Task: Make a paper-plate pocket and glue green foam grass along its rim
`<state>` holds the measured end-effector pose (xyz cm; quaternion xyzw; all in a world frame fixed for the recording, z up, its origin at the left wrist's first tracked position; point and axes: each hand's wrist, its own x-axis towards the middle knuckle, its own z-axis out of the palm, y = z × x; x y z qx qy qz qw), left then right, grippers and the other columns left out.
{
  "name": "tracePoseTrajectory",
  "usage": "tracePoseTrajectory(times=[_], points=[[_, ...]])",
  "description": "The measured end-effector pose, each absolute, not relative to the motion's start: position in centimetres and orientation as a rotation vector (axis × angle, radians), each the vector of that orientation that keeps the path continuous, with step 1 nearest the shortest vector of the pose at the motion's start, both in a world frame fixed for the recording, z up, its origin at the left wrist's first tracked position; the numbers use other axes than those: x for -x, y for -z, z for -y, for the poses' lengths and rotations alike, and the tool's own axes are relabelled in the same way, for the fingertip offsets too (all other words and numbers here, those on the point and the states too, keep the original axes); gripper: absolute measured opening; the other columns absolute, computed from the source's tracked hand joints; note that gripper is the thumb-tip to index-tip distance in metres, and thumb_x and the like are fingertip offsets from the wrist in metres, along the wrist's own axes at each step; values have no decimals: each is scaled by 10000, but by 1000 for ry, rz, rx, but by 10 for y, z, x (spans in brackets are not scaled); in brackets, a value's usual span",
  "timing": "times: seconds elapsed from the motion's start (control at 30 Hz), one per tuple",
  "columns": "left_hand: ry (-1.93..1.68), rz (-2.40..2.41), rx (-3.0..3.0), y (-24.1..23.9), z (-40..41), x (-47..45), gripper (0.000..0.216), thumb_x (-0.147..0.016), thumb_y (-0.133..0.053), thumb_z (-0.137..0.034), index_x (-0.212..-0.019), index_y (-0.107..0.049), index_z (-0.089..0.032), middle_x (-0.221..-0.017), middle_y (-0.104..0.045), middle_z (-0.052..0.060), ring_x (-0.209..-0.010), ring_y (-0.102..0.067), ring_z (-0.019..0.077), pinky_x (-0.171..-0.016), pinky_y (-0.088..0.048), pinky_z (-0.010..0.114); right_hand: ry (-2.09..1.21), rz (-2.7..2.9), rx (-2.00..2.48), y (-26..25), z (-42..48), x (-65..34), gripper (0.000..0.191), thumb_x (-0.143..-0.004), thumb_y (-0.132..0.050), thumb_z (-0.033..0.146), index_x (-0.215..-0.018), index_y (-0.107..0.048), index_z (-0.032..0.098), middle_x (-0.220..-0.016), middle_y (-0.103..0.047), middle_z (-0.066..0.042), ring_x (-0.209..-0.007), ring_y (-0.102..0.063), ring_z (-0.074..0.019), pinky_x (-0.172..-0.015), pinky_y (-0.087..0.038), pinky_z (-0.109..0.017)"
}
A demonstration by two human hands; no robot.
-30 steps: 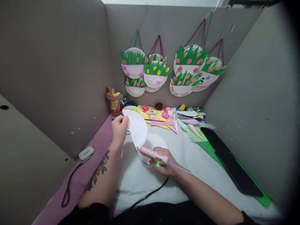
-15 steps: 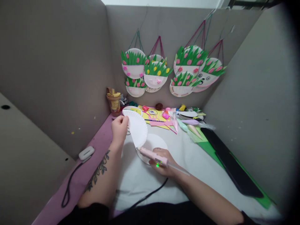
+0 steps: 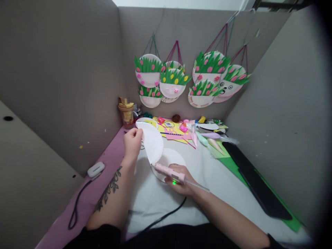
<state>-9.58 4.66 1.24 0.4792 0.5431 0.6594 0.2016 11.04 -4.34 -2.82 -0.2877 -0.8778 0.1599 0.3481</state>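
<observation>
Practically nothing moved, slight view shift only. Left hand (image 3: 132,139) pinches raised half plate (image 3: 153,143); right hand (image 3: 185,170) wraps glue gun (image 3: 166,170), nozzle (image 3: 153,165) at its lower corner. Round plate (image 3: 174,156) on surface (image 3: 204,166). Looks early: both plain.

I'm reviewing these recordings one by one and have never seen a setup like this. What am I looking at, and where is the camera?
There is no machine here: one person works with two bare hands. All the pictures come from one camera worn on the head, looking forward and down.

The left hand holds up a white half plate with a crimped edge. The right hand grips a pink tool, apparently a glue gun, its tip at the half plate's lower corner. A round white plate lies beneath on a pale cloth. Farther back are coloured papers and a brown cup; decorated plates hang on the wall.
</observation>
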Motion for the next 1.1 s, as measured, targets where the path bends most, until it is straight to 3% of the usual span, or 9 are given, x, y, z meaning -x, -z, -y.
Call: tracePoseTrajectory(times=[0.2, 0.47, 1.1], points=[[-1846, -1507, -1329, -12, -47, 96, 246, -712, -534, -284, -510, -443, -177, -481, -360, -55, -482, -343, 83, -469, -259, 204, -371, 2291, 737, 33, 41, -111, 103, -807, -471, 192, -718, -517, 220, -584, -509, 6, -547, -514, -143, -590, -440, -273], [-1829, -1525, -1345, -12, -47, 96, 245, -721, -527, -281, -518, -448, -169, -484, -367, -60, -489, -345, 79, -475, -259, 199, -341, 2279, 716, 35, 41, -110, 134, -791, -470, 185, -661, -466, 216, -570, -501, 11, -530, -499, -131, -575, -427, -258], [-1878, -1555, -1334, -15, -47, 101, 261, -726, -531, -283, -511, -432, -173, -482, -369, -58, -489, -334, 82, -481, -261, 203, -512, 2187, 916, 29, 44, -116, 98, -739, -518, 186, -648, -483, 202, -610, -517, 10, -577, -523, -124, -583, -393, -248]])
